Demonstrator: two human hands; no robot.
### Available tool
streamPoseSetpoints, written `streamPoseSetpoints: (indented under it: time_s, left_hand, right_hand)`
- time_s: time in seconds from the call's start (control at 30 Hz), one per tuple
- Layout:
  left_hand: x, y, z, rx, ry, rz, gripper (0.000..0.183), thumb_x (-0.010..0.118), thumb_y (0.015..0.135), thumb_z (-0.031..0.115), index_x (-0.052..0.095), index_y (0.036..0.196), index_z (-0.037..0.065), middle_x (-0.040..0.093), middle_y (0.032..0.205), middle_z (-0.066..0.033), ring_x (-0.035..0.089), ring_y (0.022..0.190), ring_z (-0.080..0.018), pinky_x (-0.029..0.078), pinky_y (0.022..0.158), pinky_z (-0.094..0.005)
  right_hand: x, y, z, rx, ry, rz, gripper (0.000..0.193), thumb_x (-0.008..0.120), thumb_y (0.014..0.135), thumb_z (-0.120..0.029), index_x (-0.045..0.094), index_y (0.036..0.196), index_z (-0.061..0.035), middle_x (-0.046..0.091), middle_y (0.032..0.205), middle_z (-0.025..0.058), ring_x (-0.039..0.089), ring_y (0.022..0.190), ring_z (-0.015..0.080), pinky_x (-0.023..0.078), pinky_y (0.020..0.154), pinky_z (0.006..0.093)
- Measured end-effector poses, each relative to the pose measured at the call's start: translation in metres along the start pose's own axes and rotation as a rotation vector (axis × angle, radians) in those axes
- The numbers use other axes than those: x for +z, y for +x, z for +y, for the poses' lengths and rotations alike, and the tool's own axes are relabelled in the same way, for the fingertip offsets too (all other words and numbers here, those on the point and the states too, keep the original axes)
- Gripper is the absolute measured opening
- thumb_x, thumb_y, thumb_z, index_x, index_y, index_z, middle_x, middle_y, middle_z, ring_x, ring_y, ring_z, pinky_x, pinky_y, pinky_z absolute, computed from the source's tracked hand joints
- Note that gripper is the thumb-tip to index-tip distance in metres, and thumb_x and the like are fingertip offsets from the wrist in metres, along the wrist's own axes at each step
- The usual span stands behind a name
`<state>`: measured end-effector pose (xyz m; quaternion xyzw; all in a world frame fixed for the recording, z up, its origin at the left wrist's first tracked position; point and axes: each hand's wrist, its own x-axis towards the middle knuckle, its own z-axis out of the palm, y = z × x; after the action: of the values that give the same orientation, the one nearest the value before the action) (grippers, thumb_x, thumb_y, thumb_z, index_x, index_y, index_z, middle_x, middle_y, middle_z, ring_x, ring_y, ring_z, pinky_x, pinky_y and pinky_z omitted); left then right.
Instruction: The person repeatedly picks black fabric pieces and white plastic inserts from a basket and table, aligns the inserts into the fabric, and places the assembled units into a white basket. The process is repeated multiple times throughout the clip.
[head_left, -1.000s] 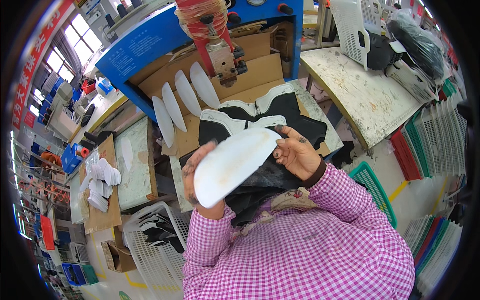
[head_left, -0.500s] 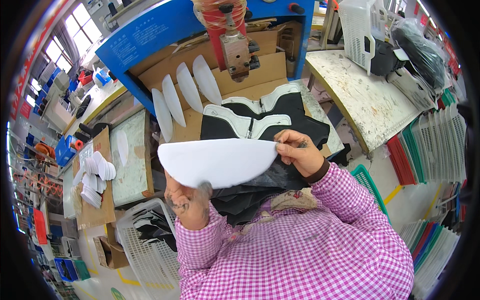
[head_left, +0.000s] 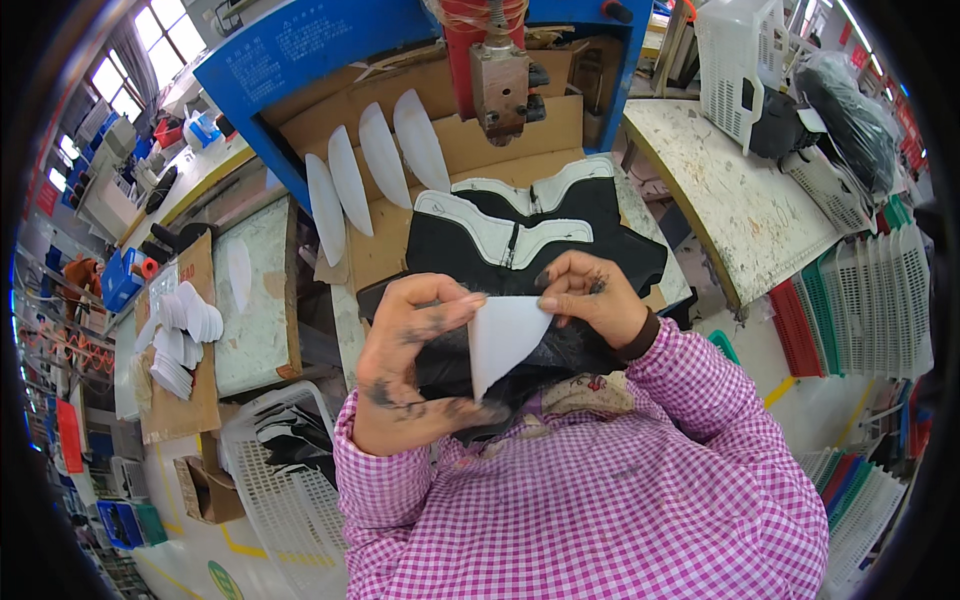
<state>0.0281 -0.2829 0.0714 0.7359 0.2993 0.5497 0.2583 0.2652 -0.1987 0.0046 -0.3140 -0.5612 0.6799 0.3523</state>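
Note:
Between my hands is a white half-moon sheet (head_left: pixel 507 335), which now looks folded over into a narrower, pointed shape. My left hand (head_left: pixel 395 350) pinches its upper left corner between thumb and fingers, with smudged fingers curled around the near side. At the upper right corner, my right hand (head_left: pixel 600 300) grips the edge between thumb and forefinger. Beneath the hands lie black pieces of material, partly hidden. Just beyond are black cut pieces with white curved trims (head_left: pixel 545 242), laid on the work surface.
Several white half-moon sheets (head_left: pixel 420 140) lean along the cardboard in the blue machine frame (head_left: pixel 270 70). A metal machine head (head_left: pixel 500 85) hangs above. More white pieces (head_left: pixel 172 372) lie on the left bench. A white basket (head_left: pixel 285 510) stands lower left; a worn table (head_left: pixel 730 200) is at right.
The white sheet was spread flat and wide; now it is folded toward the right. My left hand has come up from underneath to its upper left corner. My right hand keeps its pinch.

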Motion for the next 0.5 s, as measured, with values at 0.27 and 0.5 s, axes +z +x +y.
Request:
streamPoseSetpoints:
  time_s: [0.27,0.5]
  left_hand:
    - [0.021,0.008,0.007,-0.158,0.783,-0.206,0.061,0.082,0.052,0.015,0.062,0.108,0.002,0.048,0.096,-0.0128,0.047,0.090,-0.0291,0.036,0.084,-0.0408]
    - [0.042,0.013,0.013,-0.093,0.963,-0.223,0.065,0.080,0.054,0.014,0.057,0.113,0.000,0.049,0.098,-0.0143,0.049,0.095,-0.0297,0.036,0.090,-0.0431]
  right_hand:
    - [0.005,-0.014,-0.037,-0.092,-0.289,0.035,0.017,0.064,0.087,-0.015,0.060,0.095,0.0002,0.062,0.083,0.0030,0.058,0.070,0.0063,0.049,0.061,0.0188]
    - [0.011,-0.006,-0.038,-0.216,-0.347,0.028,0.018,0.069,0.083,-0.014,0.063,0.087,0.0027,0.062,0.080,0.0035,0.056,0.066,0.0065,0.046,0.061,0.0201]
